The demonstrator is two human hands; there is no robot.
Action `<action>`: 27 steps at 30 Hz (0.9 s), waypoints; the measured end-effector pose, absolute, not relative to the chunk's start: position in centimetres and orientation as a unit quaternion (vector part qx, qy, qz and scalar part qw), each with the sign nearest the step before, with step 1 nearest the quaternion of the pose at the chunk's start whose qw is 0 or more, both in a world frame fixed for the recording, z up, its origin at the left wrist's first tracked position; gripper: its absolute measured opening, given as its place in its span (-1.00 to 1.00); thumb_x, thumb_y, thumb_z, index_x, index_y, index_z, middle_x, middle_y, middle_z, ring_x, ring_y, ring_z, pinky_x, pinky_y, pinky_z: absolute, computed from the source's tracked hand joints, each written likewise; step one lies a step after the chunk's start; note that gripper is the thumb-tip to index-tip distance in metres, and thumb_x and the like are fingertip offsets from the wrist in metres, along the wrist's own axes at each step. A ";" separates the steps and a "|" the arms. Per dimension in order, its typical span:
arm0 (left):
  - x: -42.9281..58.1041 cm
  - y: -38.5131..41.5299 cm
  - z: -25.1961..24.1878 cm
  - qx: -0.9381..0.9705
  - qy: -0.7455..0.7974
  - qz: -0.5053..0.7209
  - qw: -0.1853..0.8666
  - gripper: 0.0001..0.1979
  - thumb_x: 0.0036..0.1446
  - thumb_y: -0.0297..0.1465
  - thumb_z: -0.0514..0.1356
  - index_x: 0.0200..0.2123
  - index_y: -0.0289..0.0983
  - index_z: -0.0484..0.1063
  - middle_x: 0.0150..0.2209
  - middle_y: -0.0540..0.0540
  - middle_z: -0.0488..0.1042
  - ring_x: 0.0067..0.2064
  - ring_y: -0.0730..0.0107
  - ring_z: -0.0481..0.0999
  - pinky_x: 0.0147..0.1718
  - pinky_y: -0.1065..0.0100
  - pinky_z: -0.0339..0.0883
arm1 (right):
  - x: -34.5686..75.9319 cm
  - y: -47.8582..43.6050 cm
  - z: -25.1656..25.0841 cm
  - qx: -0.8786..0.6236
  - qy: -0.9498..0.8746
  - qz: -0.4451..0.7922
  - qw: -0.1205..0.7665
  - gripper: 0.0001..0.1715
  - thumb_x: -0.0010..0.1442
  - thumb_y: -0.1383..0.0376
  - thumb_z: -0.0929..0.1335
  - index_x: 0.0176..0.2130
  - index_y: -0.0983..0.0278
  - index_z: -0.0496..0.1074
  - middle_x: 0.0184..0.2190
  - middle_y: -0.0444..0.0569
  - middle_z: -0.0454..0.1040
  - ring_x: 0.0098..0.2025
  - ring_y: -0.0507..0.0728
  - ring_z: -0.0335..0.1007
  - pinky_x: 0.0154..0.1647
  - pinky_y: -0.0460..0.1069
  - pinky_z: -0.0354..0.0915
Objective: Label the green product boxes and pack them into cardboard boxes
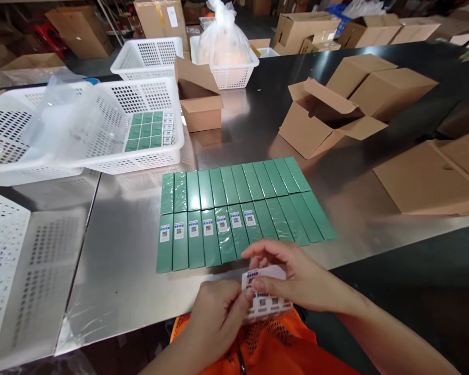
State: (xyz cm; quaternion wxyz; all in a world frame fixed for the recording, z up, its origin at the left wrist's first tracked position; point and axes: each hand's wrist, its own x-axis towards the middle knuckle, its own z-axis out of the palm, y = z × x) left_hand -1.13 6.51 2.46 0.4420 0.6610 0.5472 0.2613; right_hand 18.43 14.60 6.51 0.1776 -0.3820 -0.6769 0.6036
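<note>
Close to the table's front edge, my left hand [218,313] is closed on the left side of a white sheet of QR-code stickers [266,308], its thumb lying over the sheet. My right hand [297,273] has its thumb pressed on the top of the same sheet, with the fingers curled above it; whether a single sticker is loose between them I cannot tell. Just beyond the hands lie two rows of slim green boxes [222,185] in shiny wrap, side by side. Several boxes at the left of the nearer row each carry a QR sticker [194,228]; the others there show plain green tops.
At the left, a white basket [140,159] holds more green boxes [145,130]. An open carton [200,112] stands beside it. Another open carton [308,127] and closed cartons [393,91] sit at the right. A bagged basket [232,78] stands at the back.
</note>
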 end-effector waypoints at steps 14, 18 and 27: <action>0.2 7.0 2.3 0.619 0.553 0.294 0.474 -0.69 0.23 -0.20 0.18 -0.48 -0.26 0.46 -0.55 -0.02 0.50 -0.53 0.43 0.43 -0.56 0.48 0.16 | 19.7 15.4 5.6 -0.409 -0.600 0.574 0.378 -0.93 0.22 0.25 0.41 -0.29 0.20 0.46 -0.32 -0.07 0.50 -0.26 0.08 0.48 -0.27 -0.02 0.39; 0.2 6.6 2.0 0.664 0.550 0.266 0.430 -0.69 0.20 -0.23 0.22 -0.53 -0.27 0.44 -0.58 -0.02 0.50 -0.55 0.42 0.44 -0.58 0.48 0.15 | 21.4 19.3 5.4 -0.443 -0.580 0.564 0.387 -0.78 0.16 0.14 0.45 -0.27 0.21 0.42 -0.42 -0.12 0.44 -0.38 0.05 0.41 -0.31 -0.02 0.37; -1.2 5.2 1.3 0.638 0.585 0.255 0.431 -0.69 0.22 -0.19 0.19 -0.49 -0.26 0.45 -0.53 0.00 0.55 -0.50 0.41 0.50 -0.54 0.49 0.23 | 21.2 24.8 3.9 -0.502 -0.613 0.593 0.146 -0.05 0.06 0.32 0.47 0.29 0.09 0.00 -0.56 -0.25 0.41 -0.49 0.08 0.37 -0.40 0.01 0.36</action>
